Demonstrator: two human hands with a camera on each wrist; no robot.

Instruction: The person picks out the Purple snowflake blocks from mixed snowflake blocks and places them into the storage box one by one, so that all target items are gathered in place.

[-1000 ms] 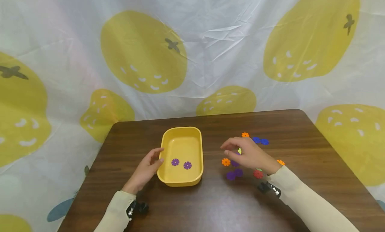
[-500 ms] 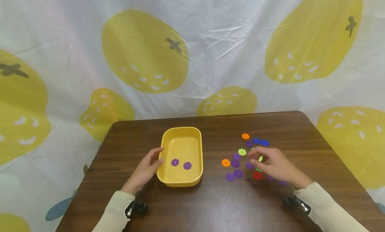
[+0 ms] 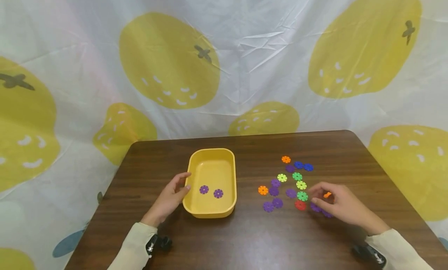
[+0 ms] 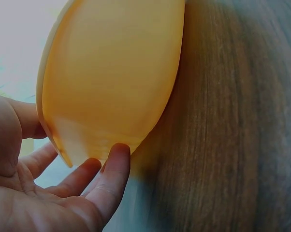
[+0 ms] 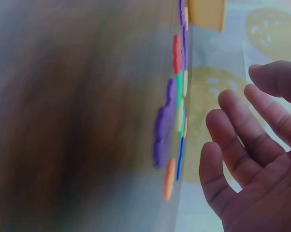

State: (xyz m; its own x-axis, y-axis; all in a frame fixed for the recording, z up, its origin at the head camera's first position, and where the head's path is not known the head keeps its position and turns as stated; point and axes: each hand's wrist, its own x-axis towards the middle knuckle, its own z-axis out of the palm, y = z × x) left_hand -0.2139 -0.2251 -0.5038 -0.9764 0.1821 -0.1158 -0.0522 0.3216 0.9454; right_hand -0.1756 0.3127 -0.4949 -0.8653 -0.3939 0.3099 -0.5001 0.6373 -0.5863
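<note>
My left hand (image 3: 171, 194) holds the left side of a yellow plastic tub (image 3: 210, 215), thumb at the rim and fingers against the outer wall (image 4: 111, 72). Inside the tub lie two purple notched plastic discs (image 3: 218, 193), flower-like in outline. To the right, my right hand (image 3: 341, 203) hovers over the scattered discs, fingers loosely bent and nothing between them. Below it are purple discs (image 3: 315, 207) and an orange disc (image 3: 327, 194), partly hidden by the hand. Just left of its fingertips lie a green disc (image 3: 302, 196) and a red disc (image 3: 300, 205).
More discs are spread on the brown wooden table (image 3: 245, 239): orange (image 3: 263, 190), yellow-green (image 3: 282, 178), blue (image 3: 308, 167) and several purple (image 3: 268, 206). A white curtain (image 3: 238, 68) printed with yellow fruit hangs behind the table's far edge.
My right hand has moved right and toward me across the discs, uncovering the green, yellow-green and purple ones. The left hand and the tub have stayed in place.
</note>
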